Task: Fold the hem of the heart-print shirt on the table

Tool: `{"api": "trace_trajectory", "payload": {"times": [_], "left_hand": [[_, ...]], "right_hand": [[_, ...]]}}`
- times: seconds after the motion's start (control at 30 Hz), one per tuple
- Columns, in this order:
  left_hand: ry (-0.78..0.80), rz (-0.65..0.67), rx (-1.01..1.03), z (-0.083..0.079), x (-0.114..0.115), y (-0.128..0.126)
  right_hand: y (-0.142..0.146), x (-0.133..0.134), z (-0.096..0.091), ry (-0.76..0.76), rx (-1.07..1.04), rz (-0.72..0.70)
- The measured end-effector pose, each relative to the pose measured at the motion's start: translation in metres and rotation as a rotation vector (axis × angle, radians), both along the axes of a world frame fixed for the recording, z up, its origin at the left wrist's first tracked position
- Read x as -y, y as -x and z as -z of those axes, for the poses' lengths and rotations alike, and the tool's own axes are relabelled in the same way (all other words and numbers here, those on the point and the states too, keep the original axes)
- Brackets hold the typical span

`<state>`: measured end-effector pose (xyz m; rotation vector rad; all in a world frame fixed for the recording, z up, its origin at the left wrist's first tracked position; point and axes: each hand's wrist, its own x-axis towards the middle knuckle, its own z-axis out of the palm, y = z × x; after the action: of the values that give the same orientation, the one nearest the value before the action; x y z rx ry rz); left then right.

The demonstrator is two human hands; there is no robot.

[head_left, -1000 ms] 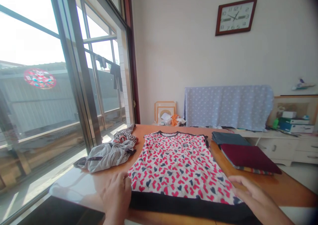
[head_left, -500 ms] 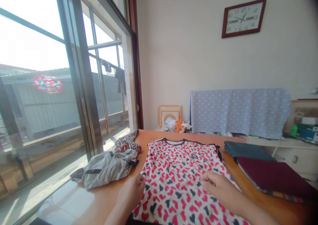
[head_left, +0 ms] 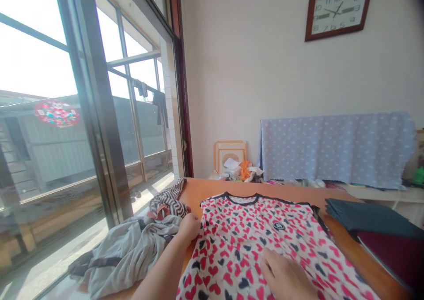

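A white shirt with red and navy hearts lies flat on the orange wooden table, its dark collar pointing away from me. My left hand is closed on the shirt's left shoulder edge, where the fabric is bunched into folds. My right hand rests flat on the middle of the shirt, fingers stretched out.
A heap of grey and striped clothes lies left of the shirt by the window. Folded dark teal and maroon cloths are stacked at the right. A blue dotted cloth covers furniture behind. A clock hangs on the wall.
My left hand has slid up the shirt's left edge to the shoulder and closed on it. My right hand stayed on the shirt's middle. The view has moved closer.
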<state>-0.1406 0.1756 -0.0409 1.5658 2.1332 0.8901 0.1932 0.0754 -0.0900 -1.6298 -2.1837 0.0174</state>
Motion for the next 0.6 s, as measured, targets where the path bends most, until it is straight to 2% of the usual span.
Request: {"api": "trace_trajectory", "payload": {"times": [0.13, 0.23, 0.33, 0.5, 0.6], "left_hand": [[0.024, -0.017, -0.036, 0.0, -0.041, -0.002], [0.026, -0.015, -0.034, -0.003, -0.062, -0.012], [-0.012, 0.039, -0.038, -0.006, -0.075, -0.031], [-0.042, 0.286, -0.001, -0.001, -0.085, -0.063], [-0.043, 0.28, 0.015, 0.003, -0.093, -0.06]], "right_hand": [[0.001, 0.0, 0.005, -0.066, 0.027, 0.004], [0.003, -0.004, 0.006, -0.08, 0.036, 0.031], [0.003, -0.007, 0.008, -0.044, 0.024, 0.024], [0.0, -0.007, 0.006, 0.009, -0.012, 0.009], [0.0, -0.006, 0.004, -0.004, -0.034, -0.004]]}}
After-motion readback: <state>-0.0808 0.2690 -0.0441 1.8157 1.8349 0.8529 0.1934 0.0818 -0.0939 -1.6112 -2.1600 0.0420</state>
